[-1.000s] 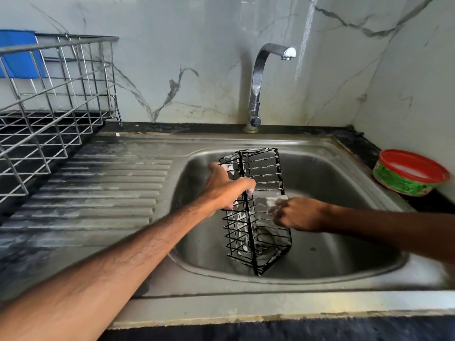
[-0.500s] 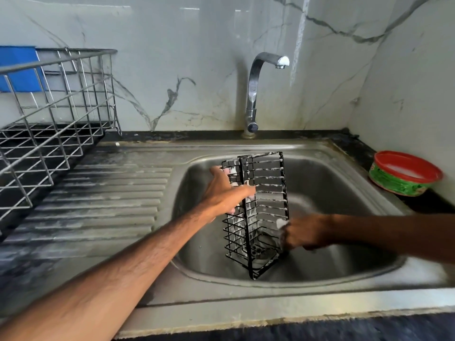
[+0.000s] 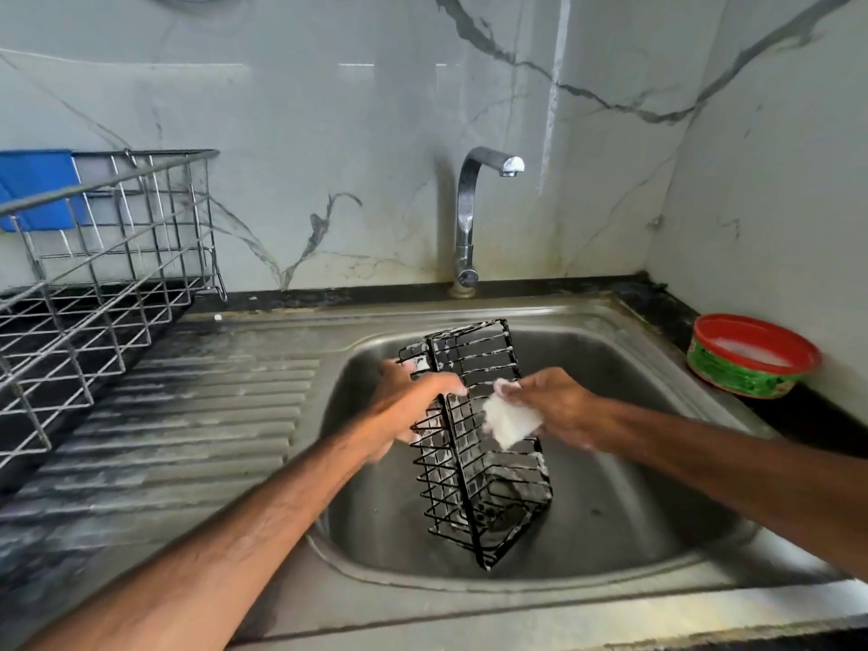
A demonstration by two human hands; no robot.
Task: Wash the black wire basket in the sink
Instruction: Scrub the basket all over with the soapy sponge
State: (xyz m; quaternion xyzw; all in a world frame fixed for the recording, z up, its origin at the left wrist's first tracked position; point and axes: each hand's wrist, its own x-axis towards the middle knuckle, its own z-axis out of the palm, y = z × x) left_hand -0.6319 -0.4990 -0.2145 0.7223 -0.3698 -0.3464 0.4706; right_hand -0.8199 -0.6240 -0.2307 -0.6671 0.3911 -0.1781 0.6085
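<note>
The black wire basket (image 3: pixel 474 467) stands on end and tilted in the steel sink (image 3: pixel 624 523), with soap suds on its wires. My left hand (image 3: pixel 408 406) grips its upper left side, fingers curled round the wires. My right hand (image 3: pixel 554 406) holds a soapy white sponge (image 3: pixel 509 420) against the basket's right face, near the top. The lower corner of the basket rests on the sink bottom.
A chrome tap (image 3: pixel 469 218) rises behind the sink, with no water running. A steel wire dish rack (image 3: pixel 94 284) stands at the left beyond the ribbed drainboard (image 3: pixel 197 415). A red and green tub of soap (image 3: pixel 751 357) sits on the dark counter at the right.
My right hand has moved the sponge up from the basket's lower right side to its upper part. The left hand keeps its grip. The camera has tilted up a little.
</note>
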